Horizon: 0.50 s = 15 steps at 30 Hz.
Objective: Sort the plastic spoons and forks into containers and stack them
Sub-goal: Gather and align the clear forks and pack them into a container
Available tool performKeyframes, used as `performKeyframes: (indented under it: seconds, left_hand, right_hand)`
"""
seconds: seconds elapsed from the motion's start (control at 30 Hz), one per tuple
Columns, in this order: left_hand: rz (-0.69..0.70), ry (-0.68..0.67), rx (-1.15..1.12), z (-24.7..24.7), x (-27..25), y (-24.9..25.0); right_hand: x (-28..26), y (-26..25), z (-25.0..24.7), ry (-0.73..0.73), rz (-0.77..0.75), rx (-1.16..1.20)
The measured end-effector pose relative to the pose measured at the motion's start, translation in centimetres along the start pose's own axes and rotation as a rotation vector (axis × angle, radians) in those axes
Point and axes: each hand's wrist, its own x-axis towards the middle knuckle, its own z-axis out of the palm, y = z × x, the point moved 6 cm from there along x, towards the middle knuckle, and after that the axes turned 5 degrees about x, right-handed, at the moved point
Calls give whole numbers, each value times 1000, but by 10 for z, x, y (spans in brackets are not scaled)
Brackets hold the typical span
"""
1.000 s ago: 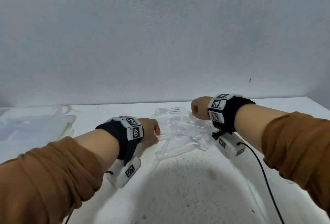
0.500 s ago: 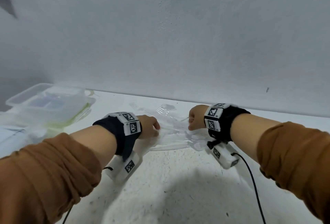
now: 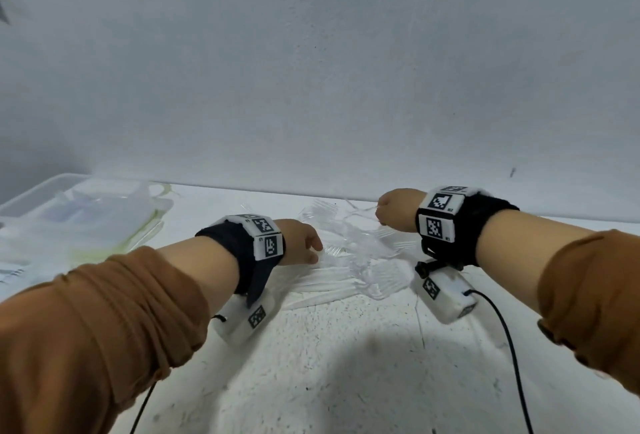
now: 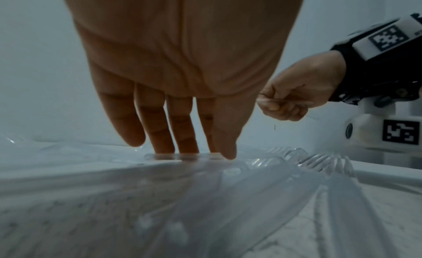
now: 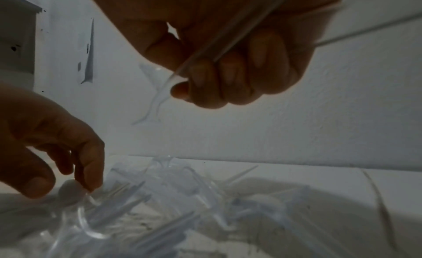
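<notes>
Off to your left, clear lidded containers are sitting stacked on the white table, well apart from the work, and a black cable is trailing from your right wrist across the surface; the heap of clear plastic cutlery is lying between your hands near the wall, pieces crossing at all angles, several forks pointing their tines toward your right side; your left hand is reaching down with fingers straight, tips touching the heap's near edge; your right hand is hovering above the pile, fingers curled round a clear utensil, its long axis running slantwise through the fist, the head end pointing down and left; whether it is a spoon or fork you cannot tell
</notes>
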Motion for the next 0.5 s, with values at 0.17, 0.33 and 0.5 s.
performKeyframes:
  seconds: [0.17, 0.33, 0.5]
  left_hand:
    - [20, 11, -20, -2, 9, 3]
    - [34, 41, -91, -8, 8, -9]
    - [-4, 20, -80, -7, 0, -27]
  right_hand:
    - [0, 7, 0, 70, -4, 189]
    - [0, 6, 2, 83, -65, 229]
    - [9, -1, 3, -20, -49, 256]
